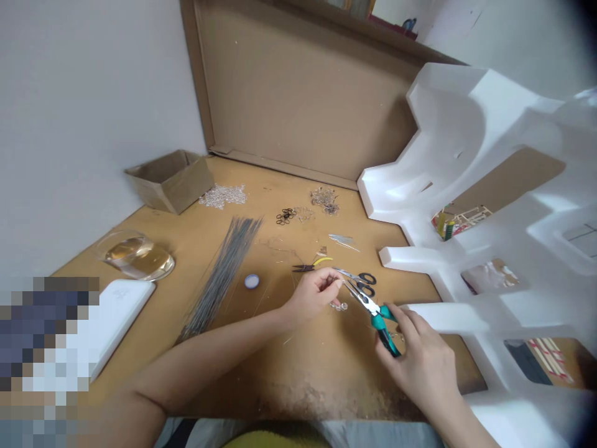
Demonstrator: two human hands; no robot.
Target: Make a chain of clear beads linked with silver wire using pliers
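My left hand (316, 292) is closed in a pinch on a thin wire with clear beads (344, 306), which show just below the fingers; the wire is barely visible. In my right hand (422, 354) are long-nose pliers (370, 305) with teal and black handles. Their jaws point up and left, with the tips at my left fingertips. It is too small to tell whether the jaws grip the wire. Just beyond my hands lie black-handled scissors (366, 283) and small yellow-handled pliers (305, 267).
A bundle of grey wires (219, 277) lies left of centre beside a small white-and-blue cap (252, 282). Farther back are a bead pile (224, 196), black rings (285, 216) and an open box (172, 186). A glass of liquid (140, 256) stands left; white foam (410, 258) borders the right.
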